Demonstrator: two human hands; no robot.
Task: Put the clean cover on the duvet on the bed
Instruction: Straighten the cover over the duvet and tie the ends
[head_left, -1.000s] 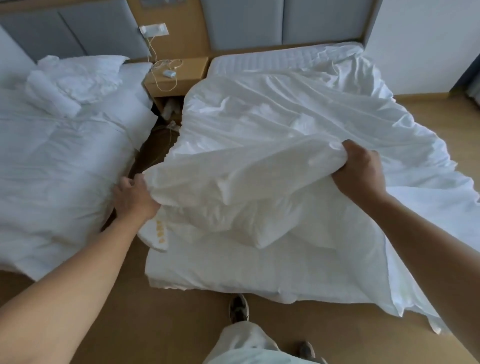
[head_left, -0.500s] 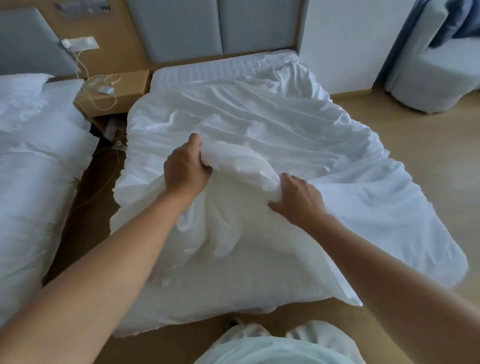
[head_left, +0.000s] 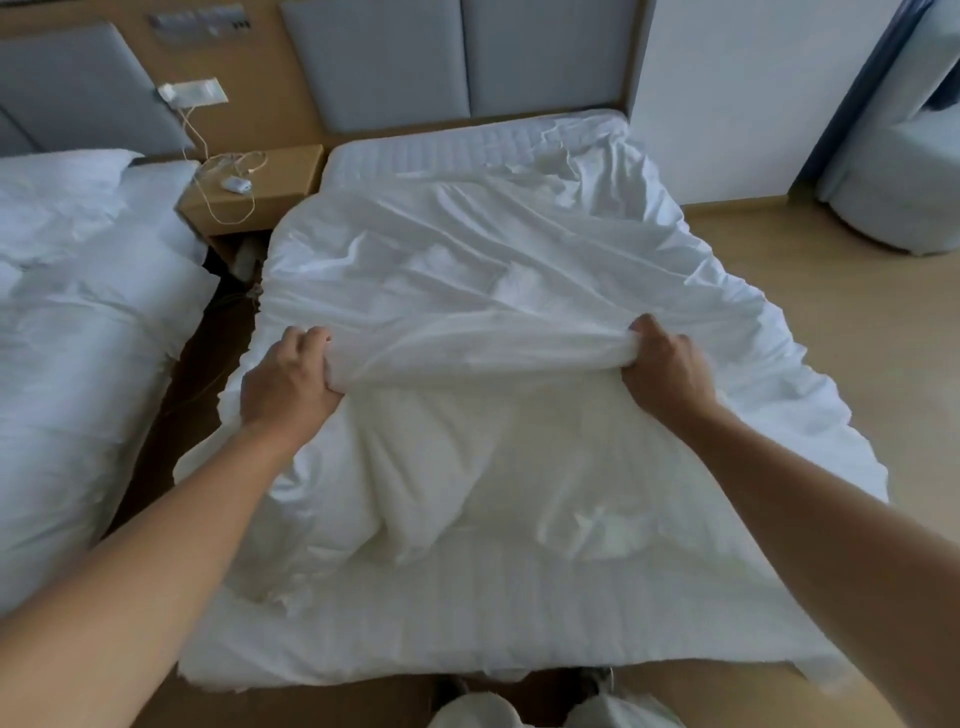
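Bed (head_left: 483, 150): single, quilted white mattress, grey padded headboard behind.
White fabric duvet cover (head_left: 493, 270): crumpled, spread over most of the bed, right side hanging over the edge toward the wooden floor.
White padded duvet (head_left: 467, 493): bunched on the near half of the bed, under the cover's lifted edge.
Left hand (head_left: 285, 387): grip closed on a gathered fold of the cover's edge.
Right hand (head_left: 667, 364): grip closed on the same edge, well apart from the left.
Wooden nightstand (head_left: 283, 182): left of the bed, white cable lying on it.
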